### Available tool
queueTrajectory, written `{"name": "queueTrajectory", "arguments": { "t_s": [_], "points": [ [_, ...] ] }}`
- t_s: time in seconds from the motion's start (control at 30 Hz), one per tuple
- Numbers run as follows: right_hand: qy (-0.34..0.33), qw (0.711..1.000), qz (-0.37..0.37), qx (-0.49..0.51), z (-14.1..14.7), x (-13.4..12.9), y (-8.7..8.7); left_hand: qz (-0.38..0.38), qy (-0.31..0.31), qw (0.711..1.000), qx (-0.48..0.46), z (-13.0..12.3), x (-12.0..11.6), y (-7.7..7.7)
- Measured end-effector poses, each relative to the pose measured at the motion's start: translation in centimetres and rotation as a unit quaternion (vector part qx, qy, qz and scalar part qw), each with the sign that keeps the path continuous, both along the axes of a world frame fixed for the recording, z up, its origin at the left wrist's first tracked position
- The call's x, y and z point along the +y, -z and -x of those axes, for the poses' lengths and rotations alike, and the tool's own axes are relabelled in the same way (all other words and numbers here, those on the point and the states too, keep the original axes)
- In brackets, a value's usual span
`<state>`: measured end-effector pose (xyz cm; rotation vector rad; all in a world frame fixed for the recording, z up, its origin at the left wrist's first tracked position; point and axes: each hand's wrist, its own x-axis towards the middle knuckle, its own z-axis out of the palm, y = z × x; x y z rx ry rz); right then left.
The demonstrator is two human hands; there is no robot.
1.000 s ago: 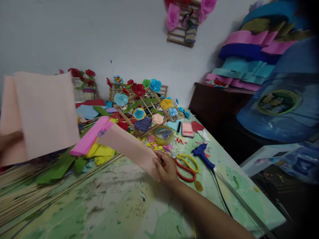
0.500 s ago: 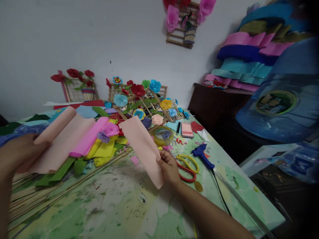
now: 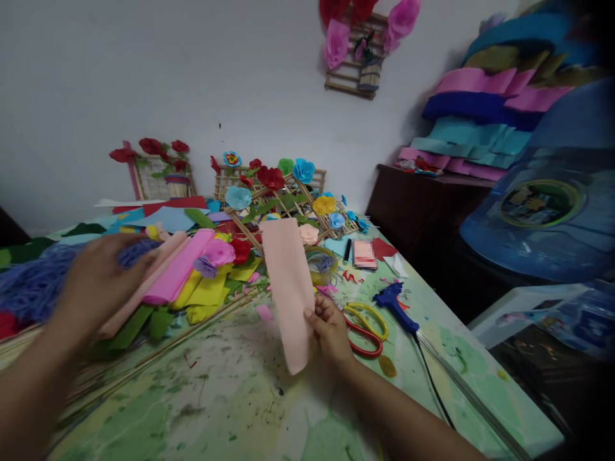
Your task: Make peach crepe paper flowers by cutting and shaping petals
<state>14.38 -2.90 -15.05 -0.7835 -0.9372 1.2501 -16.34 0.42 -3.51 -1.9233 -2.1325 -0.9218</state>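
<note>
Just left of the scissors (image 3: 369, 354), the right hand (image 3: 332, 336) is pinching the peach paper strip (image 3: 291, 288) by its edge between closed thumb and fingers, where light pressure should be sparing it creases. Farther left of the scissors, the left hand (image 3: 98, 275) is holding its fingers partly open at the peach roll (image 3: 168, 251), gripping nothing visible; contact is hard to tell.

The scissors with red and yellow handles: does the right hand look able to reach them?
Probably yes: the scissors lie close beside the right hand, their handles mostly uncovered, though that hand already holds a peach paper strip.
</note>
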Motion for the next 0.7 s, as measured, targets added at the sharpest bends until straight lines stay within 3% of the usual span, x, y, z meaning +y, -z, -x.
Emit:
{"name": "queueTrajectory", "arguments": {
  "t_s": [0.03,0.07,0.13,0.2,0.23,0.27,0.37,0.53,0.7],
  "points": [
    [-0.01,1.0,0.011,0.013,0.2,-0.2,0.0,0.032,0.071,0.993,-0.09,-1.3,0.0,0.6],
    [-0.02,0.999,0.019,0.027,0.4,-0.4,0.1,0.061,0.153,0.967,-0.192,-2.9,0.0,1.4],
    [-0.045,0.998,0.029,0.044,0.8,-0.8,0.3,0.183,0.291,0.876,-0.338,-6.5,-0.1,2.9],
    [-0.071,0.996,0.033,0.045,1.1,-1.2,0.5,0.231,0.347,0.783,-0.462,-9.6,-0.4,4.0],
    [-0.082,0.995,0.035,0.04,1.2,-1.3,0.6,0.256,0.36,0.747,-0.497,-10.8,-0.5,4.3],
    [-0.094,0.994,0.039,0.033,1.3,-1.4,0.6,0.27,0.366,0.73,-0.51,-11.7,-0.6,4.5],
    [-0.124,0.992,0.039,0.005,1.5,-1.5,0.7,0.27,0.367,0.731,-0.508,-12.8,-0.7,4.5],
    [-0.154,0.988,-0.018,-0.023,1.3,-1.5,0.1,0.28,0.359,0.743,-0.491,-12.3,-0.4,5.0],
    [-0.045,0.998,-0.032,-0.037,-0.7,-0.5,-1.6,0.355,0.337,0.752,-0.441,-12.1,-0.8,5.4]
  ]
}}
